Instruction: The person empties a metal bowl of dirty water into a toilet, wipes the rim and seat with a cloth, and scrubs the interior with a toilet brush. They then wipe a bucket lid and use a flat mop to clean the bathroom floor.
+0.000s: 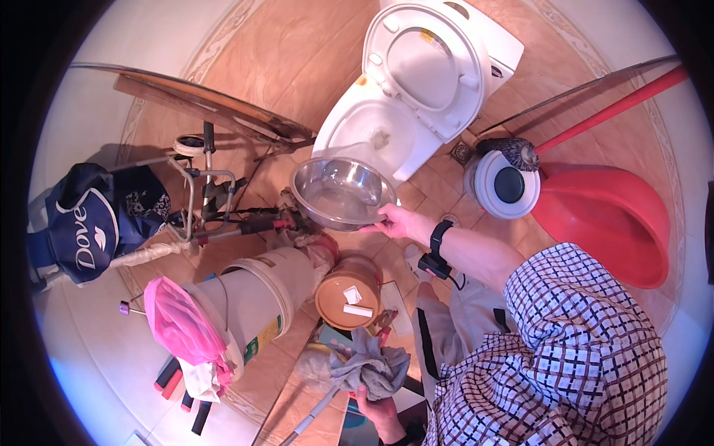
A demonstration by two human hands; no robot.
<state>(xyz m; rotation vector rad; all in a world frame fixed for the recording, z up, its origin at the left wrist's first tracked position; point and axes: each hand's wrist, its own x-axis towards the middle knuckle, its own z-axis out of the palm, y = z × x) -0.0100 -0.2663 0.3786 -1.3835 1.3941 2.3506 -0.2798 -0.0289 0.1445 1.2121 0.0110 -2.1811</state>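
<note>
Fingers of the right hand [396, 221] are pinching the rim of a steel bowl [338, 191] beside the open toilet [416, 82]; the left hand [381, 411] is clutching a grey rag [370, 366].

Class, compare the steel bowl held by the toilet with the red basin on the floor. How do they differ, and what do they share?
The steel bowl is shiny silver metal; the red basin is matt red, seemingly plastic. The bowl is gripped at its rim by the right hand in front of the toilet; the basin sits untouched on the floor. The bowl looks smaller than the basin. Both are round, open vessels.
</note>
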